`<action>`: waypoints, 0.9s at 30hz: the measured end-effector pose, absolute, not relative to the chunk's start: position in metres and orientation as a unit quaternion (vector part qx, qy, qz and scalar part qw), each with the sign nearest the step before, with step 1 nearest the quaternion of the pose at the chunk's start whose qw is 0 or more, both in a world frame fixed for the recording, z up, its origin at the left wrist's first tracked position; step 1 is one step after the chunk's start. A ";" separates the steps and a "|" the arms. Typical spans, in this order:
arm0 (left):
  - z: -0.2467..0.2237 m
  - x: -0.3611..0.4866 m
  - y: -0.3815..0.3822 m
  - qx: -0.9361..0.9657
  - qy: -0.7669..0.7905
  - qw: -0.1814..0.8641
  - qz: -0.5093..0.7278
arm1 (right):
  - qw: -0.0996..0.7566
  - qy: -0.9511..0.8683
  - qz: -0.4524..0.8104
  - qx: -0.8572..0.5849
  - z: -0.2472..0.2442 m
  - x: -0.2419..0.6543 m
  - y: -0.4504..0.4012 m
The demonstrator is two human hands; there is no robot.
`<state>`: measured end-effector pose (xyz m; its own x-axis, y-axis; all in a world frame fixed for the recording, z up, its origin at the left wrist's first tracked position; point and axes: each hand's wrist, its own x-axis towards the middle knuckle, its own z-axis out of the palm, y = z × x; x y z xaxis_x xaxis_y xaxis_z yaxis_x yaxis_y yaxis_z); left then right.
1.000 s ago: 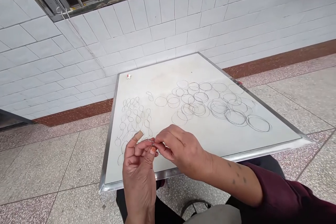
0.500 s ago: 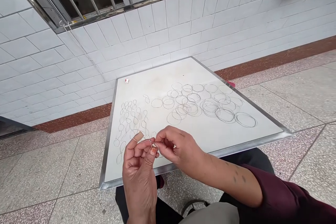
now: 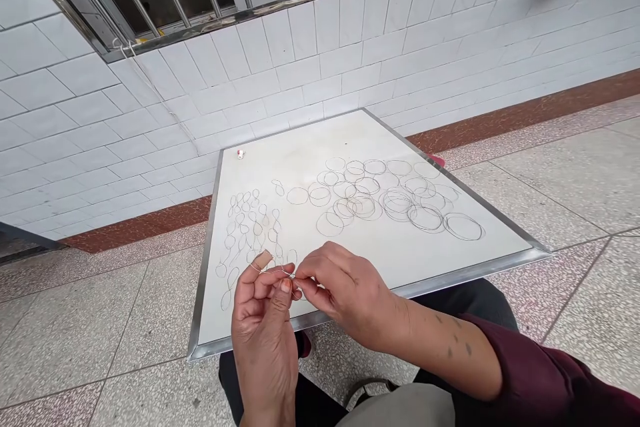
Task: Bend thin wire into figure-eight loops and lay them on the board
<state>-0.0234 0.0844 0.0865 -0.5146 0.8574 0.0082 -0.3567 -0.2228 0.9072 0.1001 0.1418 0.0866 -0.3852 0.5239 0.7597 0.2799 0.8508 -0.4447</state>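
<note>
Thin wire [image 3: 281,271] runs between my two hands above the near edge of the white table. My left hand [image 3: 267,320] pinches it between thumb and forefinger, and a tan bandage wraps one raised fingertip. Meeting it from the right, my right hand [image 3: 350,287] grips the wire with thumb and forefinger, fingertips nearly touching those of the left. Twisted wire loops [image 3: 241,219] lie in rows at the table's left. Larger round wire rings [image 3: 397,202] overlap across the middle and right.
The white table [image 3: 300,153] has a metal rim. Near its far left corner sits a small red and white item [image 3: 241,155]. Behind stands a white tiled wall [image 3: 320,60] with a barred window. My legs are under the near edge.
My right hand has turned slightly, its back more raised, while the fingertips stay together at the wire. My left thumb has shifted slightly left. The view has moved a little.
</note>
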 end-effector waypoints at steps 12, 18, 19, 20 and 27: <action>0.084 -0.028 0.091 0.233 0.476 0.433 0.730 | 0.436 -0.789 0.301 -0.310 0.073 0.096 0.150; 0.074 -0.034 0.099 0.228 0.473 0.442 0.727 | 0.423 -0.764 0.359 -0.329 0.066 0.085 0.156; 0.071 -0.036 0.100 0.225 0.474 0.441 0.728 | 0.418 -0.760 0.373 -0.330 0.065 0.084 0.156; 0.069 -0.037 0.102 0.221 0.474 0.442 0.728 | 0.411 -0.755 0.389 -0.331 0.063 0.082 0.157; 0.039 -0.065 0.108 0.208 0.510 0.441 0.708 | 0.340 -0.722 0.473 -0.372 0.045 0.062 0.196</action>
